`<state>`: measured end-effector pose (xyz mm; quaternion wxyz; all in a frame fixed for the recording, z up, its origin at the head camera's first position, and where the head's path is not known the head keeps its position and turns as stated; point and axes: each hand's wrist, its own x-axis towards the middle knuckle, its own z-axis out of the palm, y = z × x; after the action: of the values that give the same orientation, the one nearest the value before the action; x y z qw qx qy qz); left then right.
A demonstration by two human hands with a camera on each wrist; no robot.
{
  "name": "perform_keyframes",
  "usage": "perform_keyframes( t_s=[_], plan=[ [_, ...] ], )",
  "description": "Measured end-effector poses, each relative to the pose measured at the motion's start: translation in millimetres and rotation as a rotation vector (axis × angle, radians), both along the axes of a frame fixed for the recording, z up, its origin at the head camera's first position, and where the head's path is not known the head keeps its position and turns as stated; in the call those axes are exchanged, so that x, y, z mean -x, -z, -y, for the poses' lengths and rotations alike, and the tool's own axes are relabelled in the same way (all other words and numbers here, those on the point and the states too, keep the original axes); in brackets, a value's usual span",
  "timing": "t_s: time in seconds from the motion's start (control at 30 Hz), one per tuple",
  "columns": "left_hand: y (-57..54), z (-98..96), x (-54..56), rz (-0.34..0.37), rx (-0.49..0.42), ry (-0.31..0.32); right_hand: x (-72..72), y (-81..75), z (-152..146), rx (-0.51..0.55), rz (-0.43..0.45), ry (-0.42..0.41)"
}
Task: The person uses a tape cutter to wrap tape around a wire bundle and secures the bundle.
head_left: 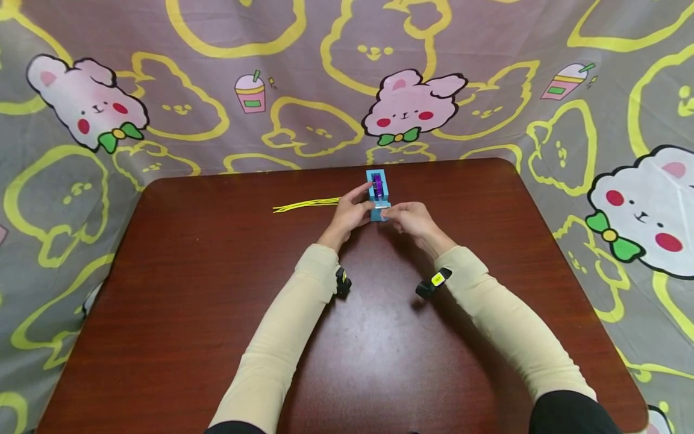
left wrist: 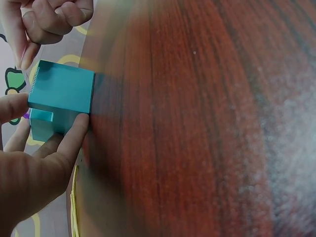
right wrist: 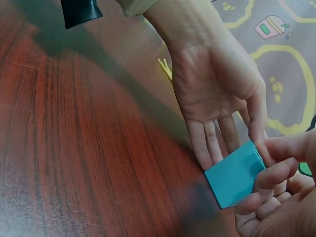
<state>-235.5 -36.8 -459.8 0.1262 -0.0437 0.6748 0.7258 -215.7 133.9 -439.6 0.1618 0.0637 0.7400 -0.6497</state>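
R hand [head_left: 414, 220] at 4 o'clock of the tape dispenser [left wrist: 63, 91]: thumb & forefinger closed in a tight pinch on what looks like thin clear tape [head_left: 382, 206] at the toothed edge [right wrist: 257, 154]; other fingers curled in. L hand [head_left: 349, 216] at 8 o'clock: spread only as wide as the blue dispenser, which it holds, thumb nr the toothed edge, other fingers vs. its left side. Dispenser's approx 12 o'clock from the person, toward the far edge of the table [head_left: 190, 289]; can't tell if its base sits flat. Purple roll [head_left: 378, 185] sits in its 12 o'clock end. Bunch of thin yellow strips [head_left: 303, 205] on table at 9 o'clock of dispenser, 1 end by L hand. 2 beige sleeves [head_left: 287, 325] run back to 7 & 5 o'clock, w/ 2 black wrist cams [head_left: 343, 283]. Cartoon-bunny cloth [head_left: 320, 84] hangs from 9 thru 12 to 3 o'clock.
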Motion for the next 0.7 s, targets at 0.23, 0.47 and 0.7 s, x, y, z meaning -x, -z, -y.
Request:
perform_keyframes(
  t_s=[0.23, 0.47, 0.7],
  plan=[
    [0.2, 0.2, 0.7, -0.005, 0.001, 0.003, -3.7, 1.3, -1, 0.002, 0.015, -0.005],
    [0.5, -0.1, 1.3, -0.01, 0.012, 0.002, -8.9, 2.4, -2, 0.041, 0.013, 0.002],
    [0.5, -0.6, 1.2, -0.011, 0.021, 0.001, -14.3, 2.5, -3, 0.046, 0.027, -0.002]
  ],
)
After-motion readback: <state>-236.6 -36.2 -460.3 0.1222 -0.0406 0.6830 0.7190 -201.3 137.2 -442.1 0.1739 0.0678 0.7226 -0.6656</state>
